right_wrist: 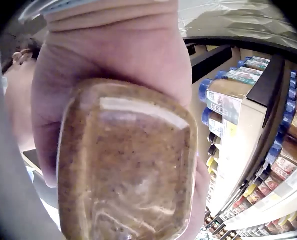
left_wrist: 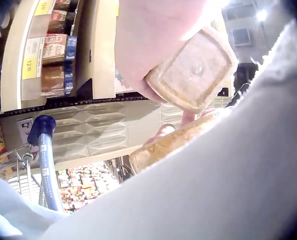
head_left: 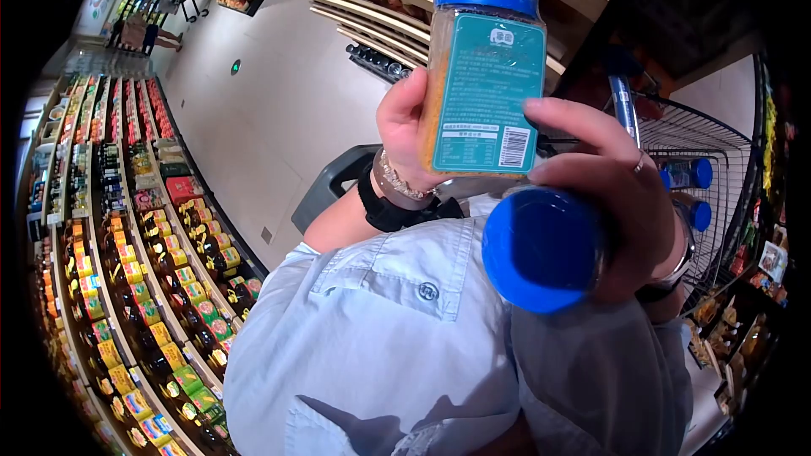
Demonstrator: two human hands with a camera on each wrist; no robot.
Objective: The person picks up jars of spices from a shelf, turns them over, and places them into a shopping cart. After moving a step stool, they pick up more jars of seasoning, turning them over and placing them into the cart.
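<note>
My left hand point(head_left: 404, 122) holds a clear jar of orange-brown seasoning point(head_left: 486, 76) upright, its blue lid on top and its teal printed label, with a barcode, facing the head camera. In the left wrist view, the base of this jar shows beside the left hand point(left_wrist: 153, 45). My right hand point(head_left: 629, 203) grips a second seasoning jar, its blue lid point(head_left: 541, 249) turned toward the head camera. Fingers of the right hand reach to the first jar's label. The right wrist view shows the second jar's speckled brown base point(right_wrist: 133, 165) within the right hand point(right_wrist: 113, 55).
A wire shopping cart point(head_left: 722, 152) with a blue-grey handle point(left_wrist: 47, 165) stands at the right, holding more blue-lidded jars point(head_left: 697, 176). Shelves of bottles point(head_left: 135, 287) line the left, and shelved blue-lidded jars point(right_wrist: 228, 92) show in the right wrist view. Another person point(head_left: 139, 34) is far down the aisle.
</note>
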